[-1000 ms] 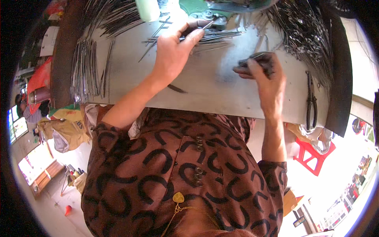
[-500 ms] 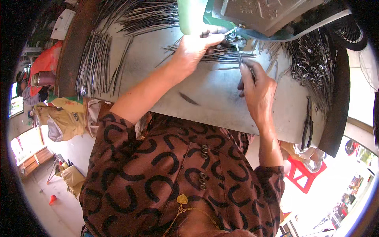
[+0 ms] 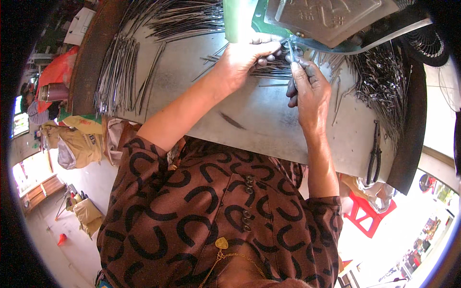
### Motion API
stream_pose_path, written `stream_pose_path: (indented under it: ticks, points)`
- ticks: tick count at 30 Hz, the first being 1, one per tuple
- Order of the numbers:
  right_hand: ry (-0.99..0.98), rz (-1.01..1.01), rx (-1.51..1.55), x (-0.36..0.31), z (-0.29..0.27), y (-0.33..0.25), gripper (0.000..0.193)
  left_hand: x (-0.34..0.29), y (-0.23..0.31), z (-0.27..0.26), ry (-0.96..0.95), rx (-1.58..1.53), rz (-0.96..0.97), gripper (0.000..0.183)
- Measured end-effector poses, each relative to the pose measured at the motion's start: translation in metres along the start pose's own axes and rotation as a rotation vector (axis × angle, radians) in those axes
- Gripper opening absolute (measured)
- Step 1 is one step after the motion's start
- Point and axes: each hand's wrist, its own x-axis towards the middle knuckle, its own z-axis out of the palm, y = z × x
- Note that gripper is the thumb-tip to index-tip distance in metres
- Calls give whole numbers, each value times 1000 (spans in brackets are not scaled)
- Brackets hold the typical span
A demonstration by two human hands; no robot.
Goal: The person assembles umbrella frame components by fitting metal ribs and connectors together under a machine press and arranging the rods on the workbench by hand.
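At the top of the worktable my left hand (image 3: 243,60) is closed, thumb and fingers pinched together, beside the green machine (image 3: 260,26). Whatever lies between those fingertips is too small to make out. Just to its right, my right hand (image 3: 311,89) grips a thin metal rod (image 3: 291,52) between thumb and index finger. The rod points up toward the machine's lower part, close to my left fingertips. Beneath both hands lies a loose bunch of dark thin metal rods (image 3: 273,70).
The metal-topped table (image 3: 192,117) carries rod piles at the left (image 3: 117,74) and top (image 3: 185,21). A heap of looped metal pieces (image 3: 379,77) lies at the right, with black-handled pliers (image 3: 374,153) below. A metal cover (image 3: 326,19) overhangs my right hand.
My right hand has moved slightly up with the rod, whose upper end is nearer my left fingertips. My left hand stays pinched and sits a little farther right in the picture.
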Motion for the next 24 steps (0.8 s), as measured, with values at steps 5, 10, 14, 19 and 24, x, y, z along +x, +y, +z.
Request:
stream_pose_path:
  ticks: [5,10,14,19,24]
  points:
    - [3,19,31,-1,-1,2,29,0,-1,0,4,-32,-23,12]
    - [-1,15,43,-2,-1,3,29,-2,-1,3,39,-22,-44,13]
    - [27,10,36,-2,2,3,28,-3,-3,3,32,-39,-41,13]
    - [31,-1,50,-1,6,6,27,-8,-5,8,67,-41,-4,15]
    - [56,-16,45,-1,14,8,23,-11,-7,11,49,-81,36,20]
